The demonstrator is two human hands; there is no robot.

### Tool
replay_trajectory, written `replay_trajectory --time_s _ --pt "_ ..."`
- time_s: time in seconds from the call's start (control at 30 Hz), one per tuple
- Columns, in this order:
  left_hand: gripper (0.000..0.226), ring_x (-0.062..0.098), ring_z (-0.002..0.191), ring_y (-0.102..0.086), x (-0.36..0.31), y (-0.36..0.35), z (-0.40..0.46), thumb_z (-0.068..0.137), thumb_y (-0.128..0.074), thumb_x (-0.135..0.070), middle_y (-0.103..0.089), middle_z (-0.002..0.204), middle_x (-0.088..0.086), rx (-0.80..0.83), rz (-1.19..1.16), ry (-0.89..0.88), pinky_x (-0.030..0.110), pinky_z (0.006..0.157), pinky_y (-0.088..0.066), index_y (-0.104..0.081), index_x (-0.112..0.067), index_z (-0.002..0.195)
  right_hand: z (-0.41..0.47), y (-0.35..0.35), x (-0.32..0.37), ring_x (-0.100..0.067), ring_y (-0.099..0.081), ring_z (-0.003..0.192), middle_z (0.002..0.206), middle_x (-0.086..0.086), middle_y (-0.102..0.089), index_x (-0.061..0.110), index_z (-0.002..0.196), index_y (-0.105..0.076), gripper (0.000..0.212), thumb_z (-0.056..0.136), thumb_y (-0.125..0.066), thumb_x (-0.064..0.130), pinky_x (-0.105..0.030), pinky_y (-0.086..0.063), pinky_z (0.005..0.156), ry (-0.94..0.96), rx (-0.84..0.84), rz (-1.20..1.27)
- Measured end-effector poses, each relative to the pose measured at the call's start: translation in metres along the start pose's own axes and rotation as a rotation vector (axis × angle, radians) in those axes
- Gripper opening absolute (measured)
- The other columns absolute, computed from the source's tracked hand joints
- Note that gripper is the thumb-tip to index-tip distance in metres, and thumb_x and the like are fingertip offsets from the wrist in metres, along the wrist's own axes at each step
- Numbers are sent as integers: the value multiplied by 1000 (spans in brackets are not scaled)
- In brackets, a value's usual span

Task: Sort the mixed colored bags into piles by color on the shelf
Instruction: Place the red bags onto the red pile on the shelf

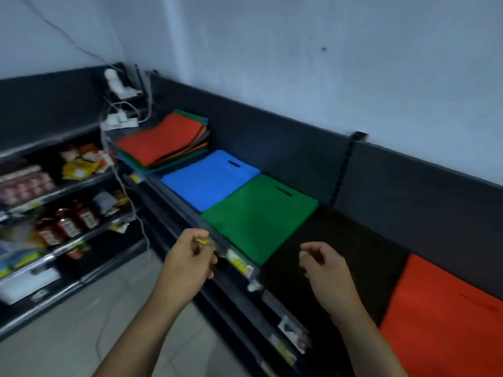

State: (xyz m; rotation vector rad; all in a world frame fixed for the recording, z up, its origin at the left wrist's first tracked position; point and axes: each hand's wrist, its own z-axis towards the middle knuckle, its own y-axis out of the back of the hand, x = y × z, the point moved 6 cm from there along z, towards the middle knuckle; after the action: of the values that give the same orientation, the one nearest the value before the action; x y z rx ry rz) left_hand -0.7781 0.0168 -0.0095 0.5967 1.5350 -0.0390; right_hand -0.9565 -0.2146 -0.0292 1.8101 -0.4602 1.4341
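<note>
Bags: mixed stack (160, 142) far left on shelf (321, 170); blue (209, 178), green (255, 216), black (337, 257), red (441, 317) piles laid rightward. Left hand (190, 262) and right hand (324, 265) loosely curled, empty, near shelf edge. Between picks; next, probably reach far left for top red bag.

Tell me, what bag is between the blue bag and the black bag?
The green bag lies between the blue bag and black bag, seen in the head view.
</note>
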Motion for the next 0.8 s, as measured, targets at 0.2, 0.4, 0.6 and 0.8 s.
replay_trajectory --time_s 0.2,0.4,0.6,0.8 --pt "13 21 62 -68 15 110 41 104 -55 -21 -70 83 8 -122 21 -5 38 63 -55 -52 -33 107 25 -119 53 -17 -68 96 105 4 -70 26 108 -67 7 106 -61 25 -22 -52 70 18 120 23" --pt "14 18 66 -68 33 147 104 103 -54 -23 -70 82 5 -105 52 -20 28 60 -51 -51 -33 112 62 -190 86 -19 -70 97 105 4 -72 30 108 -68 7 106 -61 27 -26 -57 78 2 157 31" --pt "19 25 73 -67 45 157 189 103 -54 -21 -68 83 10 -30 130 38 33 64 -53 -49 -34 115 146 -245 103 -19 -68 88 96 -5 -73 18 106 -70 7 105 -63 18 -23 -53 73 -27 125 44" --pt "23 22 74 -67 36 203 283 102 -56 -24 -69 86 4 -21 241 57 43 70 -55 -46 -38 117 235 -319 134 -20 -71 98 104 2 -71 30 110 -66 7 108 -59 28 -43 -59 90 -44 182 79"
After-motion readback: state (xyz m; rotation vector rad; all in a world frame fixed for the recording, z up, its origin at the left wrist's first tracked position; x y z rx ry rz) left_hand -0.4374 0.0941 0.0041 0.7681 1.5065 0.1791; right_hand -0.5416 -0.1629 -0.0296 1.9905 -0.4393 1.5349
